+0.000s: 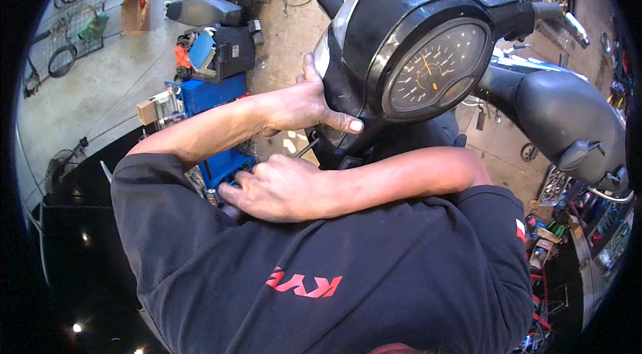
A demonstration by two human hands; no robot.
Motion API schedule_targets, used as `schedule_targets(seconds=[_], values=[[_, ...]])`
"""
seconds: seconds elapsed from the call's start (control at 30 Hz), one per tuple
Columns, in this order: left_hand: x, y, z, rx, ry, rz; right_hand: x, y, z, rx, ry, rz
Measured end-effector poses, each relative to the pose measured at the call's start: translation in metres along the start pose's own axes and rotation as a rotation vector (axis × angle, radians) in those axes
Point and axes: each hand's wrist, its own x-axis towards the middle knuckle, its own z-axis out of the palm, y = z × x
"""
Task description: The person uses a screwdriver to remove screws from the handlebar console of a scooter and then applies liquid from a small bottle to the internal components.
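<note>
My left hand (307, 100) grips the left side of a black scooter's front housing (368, 13), its thumb stretched below the round speedometer (438, 70). Just below, my right hand (271, 187) is closed on what looks like a screwdriver; its thin dark shaft (306, 149) points up and right toward the underside of the housing, and its tip is hard to make out. The handle is mostly hidden by my fingers.
A scooter seat (565, 120) is at right, near tool trays (554, 187). At left stand a blue tool cabinet (207, 93), a black case (231, 53) and a cardboard box (136, 12). A wire grid (80, 13) holds coiled hoses. Cables lie on the floor (281, 33).
</note>
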Motion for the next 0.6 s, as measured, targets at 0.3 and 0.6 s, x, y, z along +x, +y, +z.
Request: schedule_targets(seconds=[0.3,0.6], values=[[-0.006,0.002,0.006,0.009,0.128,0.063,0.004,-0.030,0.002,-0.003,-0.171,-0.281],[-0.024,-0.002,0.006,-0.155,0.148,0.121,-0.041,-0.035,-0.026,0.129,-0.251,0.046]])
